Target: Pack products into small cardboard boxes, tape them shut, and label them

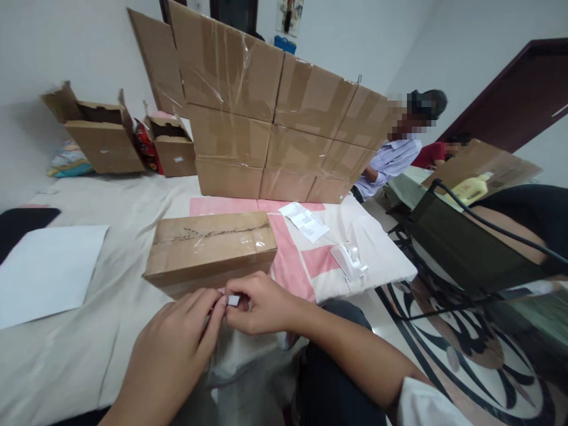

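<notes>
My left hand and my right hand meet at the near edge of the table, fingertips pinched together. Between them is a small white paper-like piece; its kind is too small to make out, and the fingers cover part of it. Just beyond the hands lies a closed cardboard box, sealed with clear tape along a torn-looking top seam. To its right are a printed white sheet and a white tape dispenser, neither touched by a hand.
Stacked taped cartons form a wall at the back. Two open cardboard boxes stand at the back left, and a white sheet lies at the left. A person in a light shirt is beyond the cartons; a folding chair stands right.
</notes>
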Tool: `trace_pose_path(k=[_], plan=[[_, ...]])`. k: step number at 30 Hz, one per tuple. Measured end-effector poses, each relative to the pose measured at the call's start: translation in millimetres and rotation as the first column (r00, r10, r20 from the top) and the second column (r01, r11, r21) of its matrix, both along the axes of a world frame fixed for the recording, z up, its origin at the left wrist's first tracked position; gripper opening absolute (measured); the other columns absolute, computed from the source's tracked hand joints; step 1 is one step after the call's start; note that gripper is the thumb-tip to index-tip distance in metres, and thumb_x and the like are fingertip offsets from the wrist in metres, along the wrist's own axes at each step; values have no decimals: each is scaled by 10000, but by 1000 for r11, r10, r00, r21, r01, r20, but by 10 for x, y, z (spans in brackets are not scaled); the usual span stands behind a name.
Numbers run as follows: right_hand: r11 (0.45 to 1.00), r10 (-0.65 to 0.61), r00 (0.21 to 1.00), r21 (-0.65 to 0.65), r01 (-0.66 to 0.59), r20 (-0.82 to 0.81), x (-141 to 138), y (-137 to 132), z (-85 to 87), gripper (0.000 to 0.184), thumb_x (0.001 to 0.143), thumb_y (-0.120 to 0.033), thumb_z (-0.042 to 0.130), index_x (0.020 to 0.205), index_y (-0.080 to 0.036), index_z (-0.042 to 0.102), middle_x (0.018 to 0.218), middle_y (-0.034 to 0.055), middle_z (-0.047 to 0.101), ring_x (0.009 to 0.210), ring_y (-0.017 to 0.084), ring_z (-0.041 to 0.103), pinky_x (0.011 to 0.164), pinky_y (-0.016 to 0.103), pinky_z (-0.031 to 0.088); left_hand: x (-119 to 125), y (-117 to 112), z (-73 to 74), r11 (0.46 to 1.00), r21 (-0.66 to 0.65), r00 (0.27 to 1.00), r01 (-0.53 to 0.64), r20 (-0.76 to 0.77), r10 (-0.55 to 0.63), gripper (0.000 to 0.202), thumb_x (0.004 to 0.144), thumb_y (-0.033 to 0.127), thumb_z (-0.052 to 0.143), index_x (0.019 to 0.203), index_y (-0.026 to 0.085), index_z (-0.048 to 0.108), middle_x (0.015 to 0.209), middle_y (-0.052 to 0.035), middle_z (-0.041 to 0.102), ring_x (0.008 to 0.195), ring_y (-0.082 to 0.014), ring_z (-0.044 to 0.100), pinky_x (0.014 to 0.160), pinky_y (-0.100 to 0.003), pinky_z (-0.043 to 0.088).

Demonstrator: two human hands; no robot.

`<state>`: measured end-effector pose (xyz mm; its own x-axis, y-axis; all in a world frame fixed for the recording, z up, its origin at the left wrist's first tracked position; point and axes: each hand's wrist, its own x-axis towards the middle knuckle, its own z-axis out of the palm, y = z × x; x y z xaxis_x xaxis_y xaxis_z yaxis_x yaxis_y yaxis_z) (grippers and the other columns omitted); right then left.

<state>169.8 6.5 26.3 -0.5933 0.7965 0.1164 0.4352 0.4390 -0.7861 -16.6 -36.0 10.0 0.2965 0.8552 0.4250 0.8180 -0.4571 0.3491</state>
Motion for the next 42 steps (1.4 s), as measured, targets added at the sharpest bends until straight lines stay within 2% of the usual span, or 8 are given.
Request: trace_pose_path(k=[4,10,16,21,26,28,35,42], plan=[[998,45,999,45,-45,-8,-9,-2,-84,68,794,-227,584,755,-198,536,645,-49,550,604,102,558,612,206,408,-15,-9,41,997,-77,1000,9,3,-8,352,1045,392,367,883,235,638,834,-9,708,765,-234,678,673,-350,449],[982,131,991,136,-129,-4,201,-99,-254,317,916,-268,558,659,-209,382,591,-62,390,548,88,402,560,228,306,13,-101,32,980,-193,999,49,19,-46,353,1038,432,390,883,242,643,873,-5,714,779,-247,670,706,-383,465],[989,148,989,33,-147,-3,627,-393,-451,113,936,-269,591,924,-174,652,700,-20,583,622,107,532,623,222,397,62,-256,-79,954,-275,992,118,-7,-124,312,1044,381,408,904,235,645,874,-6,708,789,-235,658,723,-387,449],[995,96,993,-8,-96,74,942,-715,-573,144,923,-242,566,902,-158,680,688,-3,590,612,118,523,609,240,377,162,-347,-151,911,-373,980,176,-16,-196,276,1048,344,429,914,227,641,887,-10,709,827,-223,658,751,-374,440],[969,130,967,-233,-77,220,1002,-861,-413,188,957,-241,530,1037,-163,681,754,6,638,644,130,542,626,258,364,365,-349,-106,885,-401,968,236,12,-252,241,1037,308,462,901,216,638,896,-19,713,845,-214,655,766,-360,437],[967,111,968,-251,-52,227,981,-836,-281,184,956,-263,546,1053,-168,671,765,9,652,651,138,563,624,262,361,459,-321,-54,887,-384,964,256,36,-263,224,1028,314,488,901,212,641,896,-20,713,848,-214,655,768,-361,435],[992,-109,955,-33,123,275,878,-568,36,116,926,-323,579,925,-224,640,716,11,650,631,183,604,575,282,318,610,-120,46,923,-262,955,282,171,-243,177,1003,291,532,901,196,643,849,-23,702,800,-174,615,751,-343,414],[993,-89,968,97,67,233,476,-426,41,123,878,-267,575,768,-220,548,638,6,611,540,176,571,530,286,252,419,-41,26,951,-235,967,199,204,-152,221,1003,261,498,836,184,622,776,-38,659,746,-168,579,696,-337,394]])
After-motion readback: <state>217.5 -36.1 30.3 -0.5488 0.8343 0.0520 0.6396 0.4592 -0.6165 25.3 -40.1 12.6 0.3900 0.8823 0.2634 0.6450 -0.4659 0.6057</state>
